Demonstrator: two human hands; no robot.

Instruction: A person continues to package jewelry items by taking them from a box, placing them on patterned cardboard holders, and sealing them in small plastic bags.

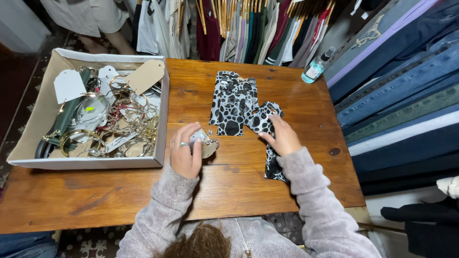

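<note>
Nearest the camera, two grey fleece sleeves are seen over a wooden table (pixel 119 196).

The left hand (pixel 185 152), ringed, is curled around a small silver-coloured metal piece (pixel 206 142) with a pale tag, held just above the table top near its middle. The exact kind of the piece cannot be told.

The right hand (pixel 283 136) is laid flat, fingers spread, on one black-and-white spotted card (pixel 267 125); nothing is gripped by it. The card extends under the wrist toward the table's near edge.

A second stack of spotted cards (pixel 232 102) lies just beyond, touching the first card.

Progress, as judged: one piece is out of the box and in hand, not yet fixed to any card; the cards appear bare.

To the left, a white cardboard box (pixel 162 114) holds many bangles, chains and blank tags, so most remains unhandled.

Far edge: a small clear spray bottle (pixel 315 68). Beyond it, hanging clothes (pixel 253 28); folded jeans (pixel 401 91) at right.
</note>
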